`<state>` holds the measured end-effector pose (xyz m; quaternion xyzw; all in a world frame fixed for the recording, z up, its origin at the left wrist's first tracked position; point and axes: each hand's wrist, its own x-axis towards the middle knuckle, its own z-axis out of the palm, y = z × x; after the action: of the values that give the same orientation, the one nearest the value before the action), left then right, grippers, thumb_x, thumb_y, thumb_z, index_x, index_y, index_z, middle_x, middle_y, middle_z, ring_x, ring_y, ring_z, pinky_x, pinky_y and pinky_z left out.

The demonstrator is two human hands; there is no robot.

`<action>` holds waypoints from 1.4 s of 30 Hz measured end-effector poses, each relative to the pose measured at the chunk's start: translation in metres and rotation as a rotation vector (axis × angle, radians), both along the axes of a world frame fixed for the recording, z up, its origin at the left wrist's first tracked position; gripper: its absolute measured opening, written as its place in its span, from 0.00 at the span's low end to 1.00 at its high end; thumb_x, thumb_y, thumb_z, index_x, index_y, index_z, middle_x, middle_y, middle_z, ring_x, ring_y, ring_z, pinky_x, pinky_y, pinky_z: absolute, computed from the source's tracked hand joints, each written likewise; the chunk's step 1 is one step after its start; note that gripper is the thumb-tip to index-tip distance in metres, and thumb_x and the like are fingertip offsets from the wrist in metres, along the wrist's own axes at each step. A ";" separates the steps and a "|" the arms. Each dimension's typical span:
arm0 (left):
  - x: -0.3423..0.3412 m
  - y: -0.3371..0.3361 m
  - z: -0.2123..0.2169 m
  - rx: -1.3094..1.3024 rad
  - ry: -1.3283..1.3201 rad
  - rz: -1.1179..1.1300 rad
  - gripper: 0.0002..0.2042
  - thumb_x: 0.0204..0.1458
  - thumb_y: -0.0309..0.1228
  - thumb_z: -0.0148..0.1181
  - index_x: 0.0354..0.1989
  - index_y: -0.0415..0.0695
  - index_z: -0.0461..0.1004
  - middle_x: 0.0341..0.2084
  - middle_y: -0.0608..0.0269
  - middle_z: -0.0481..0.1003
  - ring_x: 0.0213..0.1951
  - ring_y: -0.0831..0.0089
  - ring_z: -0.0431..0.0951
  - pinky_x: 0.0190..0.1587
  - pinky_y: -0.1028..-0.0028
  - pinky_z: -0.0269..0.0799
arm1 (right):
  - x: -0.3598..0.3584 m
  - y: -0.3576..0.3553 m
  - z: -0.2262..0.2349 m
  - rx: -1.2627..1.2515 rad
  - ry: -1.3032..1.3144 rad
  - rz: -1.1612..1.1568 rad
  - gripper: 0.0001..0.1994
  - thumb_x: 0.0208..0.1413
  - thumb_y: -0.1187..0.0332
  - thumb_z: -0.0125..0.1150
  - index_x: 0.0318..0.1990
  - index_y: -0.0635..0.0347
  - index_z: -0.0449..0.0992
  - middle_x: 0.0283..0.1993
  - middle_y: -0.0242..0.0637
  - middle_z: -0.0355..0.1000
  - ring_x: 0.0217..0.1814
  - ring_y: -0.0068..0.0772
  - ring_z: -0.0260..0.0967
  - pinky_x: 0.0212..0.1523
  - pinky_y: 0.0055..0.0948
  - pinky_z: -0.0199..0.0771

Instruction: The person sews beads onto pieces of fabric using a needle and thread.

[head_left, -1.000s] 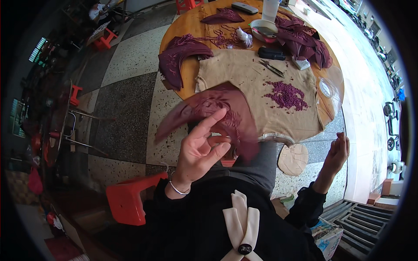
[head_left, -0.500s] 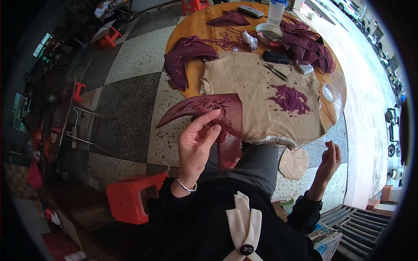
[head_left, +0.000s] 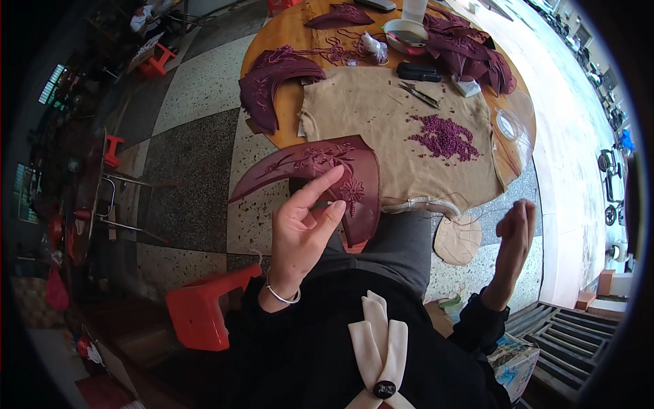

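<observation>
Far left, on my feed: a seated person (head_left: 144, 20) beside a small red stool (head_left: 158, 63).

Near left: a larger red stool (head_left: 197, 310), its seat toward the lap.

Far left of the round wooden table (head_left: 289, 112): a fanned stack of dark purple cut pieces (head_left: 278, 83).

Left of centre, near: one purple embroidered piece (head_left: 359, 160), curved and pointed, raised above the lap at the table's near edge. I see the left hand (head_left: 300, 228) holding it, index finger and thumb lying on its face, a narrow gap between their tips; I cannot tell how the other fingers grip. On that wrist, a silver-coloured bangle (head_left: 281, 294).

Centre, far: loose purple cords (head_left: 334, 52), then a white bundle (head_left: 373, 46) and a bowl (head_left: 388, 27).

Centre: a tan cloth (head_left: 354, 112) bearing a black case (head_left: 418, 71), thread snips (head_left: 419, 95) and a scattered heap of purple beads (head_left: 445, 138).

Right, far: a second pile of purple pieces (head_left: 477, 58).

Right, near: a round tan disc (head_left: 458, 240); beyond it the right hand (head_left: 516, 235), raised, fingers bent and close together. I cannot tell whether they hold anything.
</observation>
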<state>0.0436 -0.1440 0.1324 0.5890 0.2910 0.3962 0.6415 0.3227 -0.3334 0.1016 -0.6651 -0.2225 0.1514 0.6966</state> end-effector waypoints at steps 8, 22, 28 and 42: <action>0.007 -0.016 0.013 -0.140 0.001 -0.187 0.22 0.53 0.16 0.56 0.59 0.33 0.65 0.53 0.58 0.71 0.43 0.82 0.74 0.45 0.82 0.72 | -0.094 0.072 -0.014 0.017 -0.015 0.663 0.06 0.58 0.75 0.58 0.40 0.64 0.77 0.35 0.29 0.67 0.38 0.19 0.64 0.38 0.18 0.62; 0.011 -0.017 0.008 -0.145 -0.021 -0.268 0.22 0.53 0.15 0.55 0.59 0.32 0.64 0.54 0.55 0.70 0.47 0.80 0.73 0.49 0.79 0.73 | -0.117 0.080 -0.017 0.178 -0.078 0.689 0.10 0.55 0.79 0.59 0.44 0.62 0.78 0.34 0.30 0.64 0.36 0.23 0.62 0.37 0.23 0.63; 0.012 -0.021 0.007 -0.134 -0.020 -0.272 0.22 0.53 0.15 0.55 0.59 0.32 0.64 0.54 0.55 0.70 0.47 0.79 0.73 0.49 0.79 0.73 | -0.119 0.080 -0.020 0.277 0.002 0.742 0.11 0.57 0.79 0.56 0.47 0.64 0.77 0.50 0.38 0.69 0.52 0.30 0.66 0.49 0.25 0.66; 0.017 -0.021 0.002 -0.113 0.020 -0.290 0.22 0.53 0.16 0.56 0.58 0.35 0.66 0.49 0.58 0.73 0.41 0.83 0.74 0.43 0.82 0.74 | -0.121 0.078 -0.021 0.252 0.071 0.700 0.12 0.57 0.79 0.56 0.48 0.64 0.76 0.55 0.38 0.67 0.54 0.29 0.67 0.51 0.25 0.68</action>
<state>0.0607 -0.1650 0.1347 0.5915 0.2311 0.2767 0.7212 0.2016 -0.2557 0.0804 -0.4521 -0.4291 0.3748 0.6863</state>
